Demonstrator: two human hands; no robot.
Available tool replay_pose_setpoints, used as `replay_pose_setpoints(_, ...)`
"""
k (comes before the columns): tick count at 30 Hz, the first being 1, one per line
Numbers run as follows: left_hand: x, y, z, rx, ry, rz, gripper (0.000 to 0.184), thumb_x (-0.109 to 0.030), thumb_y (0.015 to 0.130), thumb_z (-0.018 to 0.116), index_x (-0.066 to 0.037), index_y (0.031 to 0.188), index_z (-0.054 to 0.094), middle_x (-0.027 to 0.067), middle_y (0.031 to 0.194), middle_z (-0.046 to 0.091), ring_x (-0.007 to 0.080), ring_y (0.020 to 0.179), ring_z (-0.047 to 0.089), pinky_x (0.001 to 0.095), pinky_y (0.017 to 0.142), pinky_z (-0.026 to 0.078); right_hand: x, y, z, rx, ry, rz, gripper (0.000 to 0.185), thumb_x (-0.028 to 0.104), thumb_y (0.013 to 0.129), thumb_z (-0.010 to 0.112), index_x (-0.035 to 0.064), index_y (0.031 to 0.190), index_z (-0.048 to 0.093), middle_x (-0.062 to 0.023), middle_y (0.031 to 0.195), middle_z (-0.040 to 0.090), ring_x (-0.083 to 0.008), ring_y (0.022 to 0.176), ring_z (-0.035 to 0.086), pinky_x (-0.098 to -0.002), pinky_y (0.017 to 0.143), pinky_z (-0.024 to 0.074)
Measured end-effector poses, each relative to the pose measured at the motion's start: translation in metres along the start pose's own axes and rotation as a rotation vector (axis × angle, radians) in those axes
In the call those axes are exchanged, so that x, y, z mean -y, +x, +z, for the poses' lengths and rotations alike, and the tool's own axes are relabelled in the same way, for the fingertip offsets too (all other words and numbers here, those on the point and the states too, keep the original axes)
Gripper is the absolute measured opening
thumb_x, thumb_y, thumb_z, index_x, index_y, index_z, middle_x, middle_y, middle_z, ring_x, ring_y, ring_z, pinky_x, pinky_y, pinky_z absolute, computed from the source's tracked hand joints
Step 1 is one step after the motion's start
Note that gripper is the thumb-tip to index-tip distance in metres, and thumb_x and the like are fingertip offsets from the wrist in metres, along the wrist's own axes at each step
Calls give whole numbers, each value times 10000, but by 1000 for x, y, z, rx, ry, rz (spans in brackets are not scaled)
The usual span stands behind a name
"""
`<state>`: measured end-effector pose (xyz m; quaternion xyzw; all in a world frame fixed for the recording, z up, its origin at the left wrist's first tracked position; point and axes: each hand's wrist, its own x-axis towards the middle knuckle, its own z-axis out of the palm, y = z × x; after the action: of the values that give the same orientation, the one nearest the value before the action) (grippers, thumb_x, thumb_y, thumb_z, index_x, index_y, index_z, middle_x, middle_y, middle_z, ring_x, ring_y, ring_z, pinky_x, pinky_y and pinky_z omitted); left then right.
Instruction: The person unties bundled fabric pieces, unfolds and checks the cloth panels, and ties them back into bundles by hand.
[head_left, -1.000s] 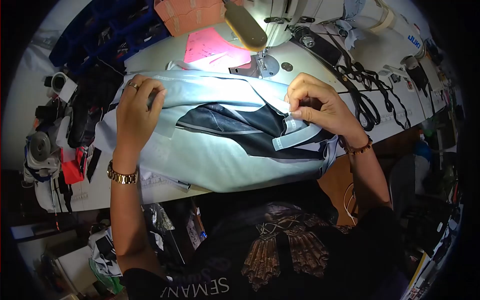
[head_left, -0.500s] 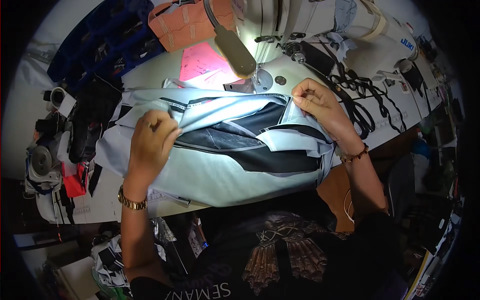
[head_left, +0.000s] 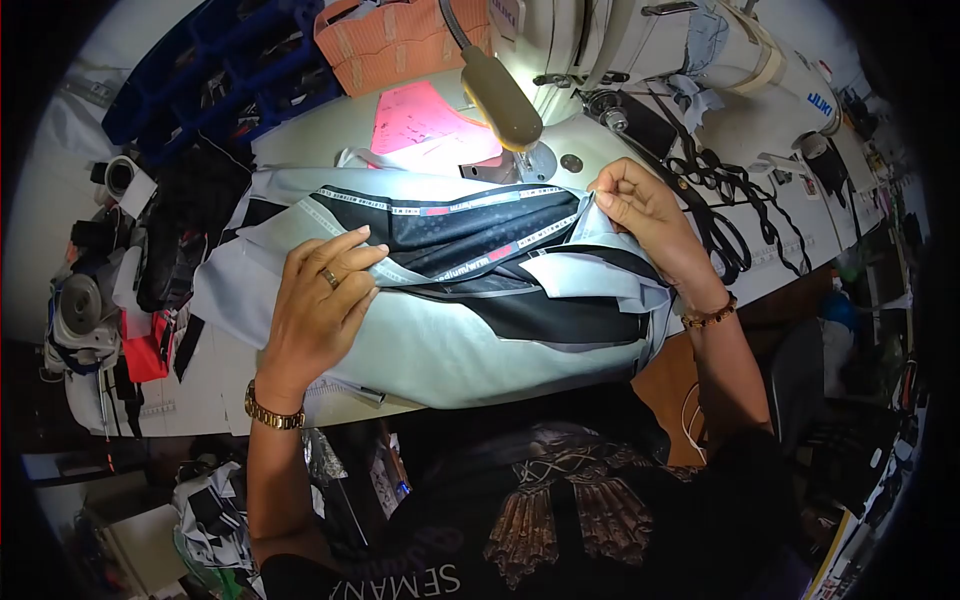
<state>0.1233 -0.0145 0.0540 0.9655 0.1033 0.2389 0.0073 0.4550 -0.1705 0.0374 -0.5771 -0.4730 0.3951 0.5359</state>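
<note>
A light grey and black garment [head_left: 480,350] lies spread over the table, its inside showing black fabric edged with lettered tape [head_left: 480,205]. My right hand [head_left: 640,215] pinches the garment's edge where two taped edges meet. Resting on the folded grey edge at the left is my left hand [head_left: 330,300], its fingers stretched out and the thumb slightly apart. A ring and a gold watch are on that hand and wrist. Behind the garment stands the sewing machine [head_left: 640,50], its needle area partly hidden by a lamp head [head_left: 500,100].
A pink sheet [head_left: 420,120] lies behind the garment, near an orange basket [head_left: 380,45] and a blue compartment tray [head_left: 215,70]. Black cords [head_left: 720,190] and scissors lie at the right. Dark cloth [head_left: 190,230] and spools crowd the left side.
My left hand has opened from a pinch and come down onto the grey edge. The fold is turned back, exposing more black lining and taped edges. My right hand keeps its pinch.
</note>
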Motion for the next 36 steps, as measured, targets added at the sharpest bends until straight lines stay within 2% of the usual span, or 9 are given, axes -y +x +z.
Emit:
replay_pose_setpoints(5, -2, -3, 1, -20, -42, -53, 182, -79, 768, 723, -82, 900, 597, 43, 1042, 659, 233, 1090, 583, 386, 949, 400, 10, -6, 6, 64, -125, -202, 71, 124, 956, 570, 73, 937, 524, -35, 1017, 596, -84, 834, 512, -249, 806, 435)
replay_pose_setpoints(7, -3, -6, 1, -55, -82, -122, 247, -79, 740, 747, -73, 939, 602, 61, 1010, 657, 261, 1024, 594, 389, 935, 404, 12, -17, 9, 395, 72, -235, 87, 119, 950, 572, 59, 904, 530, -113, 991, 666, -261, 1095, 595, -393, 950, 449)
replay_pose_setpoints(9, -6, -8, -7, -12, -84, -194, 297, -121, 738, 761, -72, 992, 614, 65, 972, 640, 268, 970, 588, 387, 916, 414, 43, -32, 13, 604, -274, -287, 94, 120, 897, 630, 40, 863, 593, -121, 992, 695, -329, 1119, 617, -414, 910, 474)
replay_pose_setpoints(14, -28, -15, -19, -90, 72, -180, 409, -276, 747, 769, -108, 1094, 632, 61, 946, 596, 276, 954, 575, 400, 862, 438, 35, -65, -28, -75, -790, -266, 332, 190, 840, 696, 19, 1116, 627, -153, 1149, 625, -323, 1127, 571, -371, 938, 456)
replay_pose_setpoints(18, -116, 5, 12, -179, -359, 64, 575, -386, 679, 802, -152, 1176, 632, 66, 1182, 583, 290, 1137, 557, 435, 908, 452, 24, -78, -18, -74, -1156, -357, 496, 231, 799, 731, 22, 1217, 566, -170, 1178, 567, -327, 1114, 506, -371, 944, 420)
replay_pose_setpoints(23, -159, 28, 85, -295, 72, 76, 427, -231, 782, 685, -122, 1191, 631, 87, 1157, 600, 285, 1123, 576, 409, 834, 477, 22, -72, 0, -18, -895, -270, 264, 49, 806, 669, 11, 1052, 582, -125, 962, 583, -275, 942, 549, -344, 847, 437)
replay_pose_setpoints(29, -154, 24, 73, -260, -243, -20, 304, -124, 792, 622, -82, 1092, 640, 70, 967, 611, 207, 997, 614, 341, 704, 462, 50, -59, 16, 13, -352, -127, 158, -25, 801, 611, 29, 943, 568, -19, 907, 546, -112, 884, 512, -239, 811, 406)
replay_pose_setpoints(34, -123, -4, 24, -347, -1086, -798, 325, -344, 973, 510, -42, 1042, 607, 85, 1024, 644, 211, 926, 631, 378, 784, 487, 85, -9, 94, 56, 124, -112, 238, 29, 883, 518, 14, 1117, 560, -13, 882, 533, -106, 867, 520, -241, 857, 435)
replay_pose_setpoints(36, -101, -19, 11, -509, -1607, -953, 550, -504, 997, 386, -34, 1258, 502, 110, 1226, 579, 237, 1095, 582, 391, 923, 465, 90, 14, 127, 390, 474, -228, 475, 25, 954, 474, 24, 1416, 365, -113, 1245, 536, -193, 1198, 533, -292, 970, 463)
